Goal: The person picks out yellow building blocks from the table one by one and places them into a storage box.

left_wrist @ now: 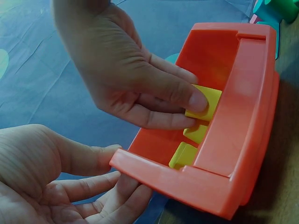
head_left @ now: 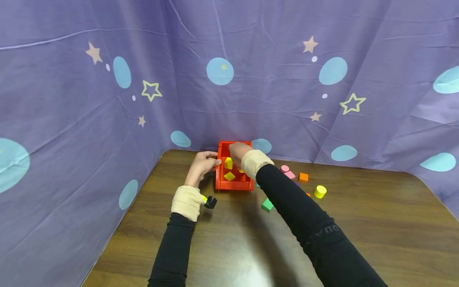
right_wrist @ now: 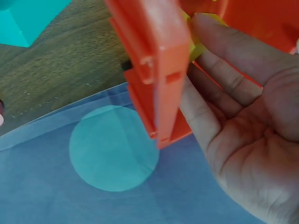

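Note:
A red plastic box (head_left: 234, 185) stands near the back of the table, with several yellow blocks inside, one of them a diamond-like yellow block (head_left: 229, 176). My left hand (head_left: 203, 165) grips the box's left wall, thumb on the rim and fingers beneath it in the left wrist view. Reaching into the box from the right, my right hand (head_left: 239, 151) pinches a yellow block (left_wrist: 211, 96) between thumb and fingers. Below that block lie two more, a yellow block (left_wrist: 196, 135) and another yellow block (left_wrist: 183, 156). In the head view the right hand hides part of the interior.
Right of the box lie loose blocks: a green block (head_left: 267, 205), an orange block (head_left: 303, 177), a pink block (head_left: 289, 175) and a yellow cylinder (head_left: 320, 191). The right forearm covers some of them. A purple patterned curtain (head_left: 251, 99) hangs behind the wooden table (head_left: 222, 239).

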A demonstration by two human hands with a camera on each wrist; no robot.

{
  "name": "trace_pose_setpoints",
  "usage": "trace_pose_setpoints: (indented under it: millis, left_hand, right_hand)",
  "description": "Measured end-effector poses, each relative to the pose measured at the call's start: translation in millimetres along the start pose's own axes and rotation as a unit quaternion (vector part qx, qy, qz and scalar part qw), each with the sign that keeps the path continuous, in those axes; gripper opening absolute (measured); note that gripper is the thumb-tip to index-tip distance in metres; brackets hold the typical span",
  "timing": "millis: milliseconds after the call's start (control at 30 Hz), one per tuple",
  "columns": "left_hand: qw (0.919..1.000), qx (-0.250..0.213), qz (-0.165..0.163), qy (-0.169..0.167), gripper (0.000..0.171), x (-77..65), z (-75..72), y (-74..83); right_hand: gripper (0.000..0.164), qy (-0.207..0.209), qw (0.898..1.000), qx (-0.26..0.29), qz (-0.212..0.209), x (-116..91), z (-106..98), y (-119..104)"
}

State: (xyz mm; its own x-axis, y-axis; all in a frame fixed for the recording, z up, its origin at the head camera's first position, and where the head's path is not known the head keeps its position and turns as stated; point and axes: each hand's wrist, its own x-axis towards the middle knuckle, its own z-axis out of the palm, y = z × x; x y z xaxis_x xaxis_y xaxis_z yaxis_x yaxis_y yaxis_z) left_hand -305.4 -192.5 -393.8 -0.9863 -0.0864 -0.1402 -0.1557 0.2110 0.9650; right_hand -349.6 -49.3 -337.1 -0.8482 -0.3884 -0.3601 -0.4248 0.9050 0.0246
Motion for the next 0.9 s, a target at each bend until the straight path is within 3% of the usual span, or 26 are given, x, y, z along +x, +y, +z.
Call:
trace_pose_setpoints:
  millis: [433, 700, 900]
  left_hand:
    - [0.9999, 0.001, -0.01, 0.004, 0.037, -1.6, 0.1, 0.6]
    - [0.9999, 0.0, -0.015, 0.002, 0.037, -1.6, -0.3, 1.1]
    - [0.9999, 0.005, -0.013, 0.005, 0.037, -0.5, 0.0, 0.4]
  right_hand:
    - [0.022, 0.024, 0.999, 0.027, 0.005, -2.1, 2.3, 1.3]
    - [0.017, 0.019, 0.998, 0.055, 0.032, 2.7, 4.9, -0.9]
    - [0.017, 0.052, 0.993, 0.086, 0.055, 2.5, 8.1, -4.6]
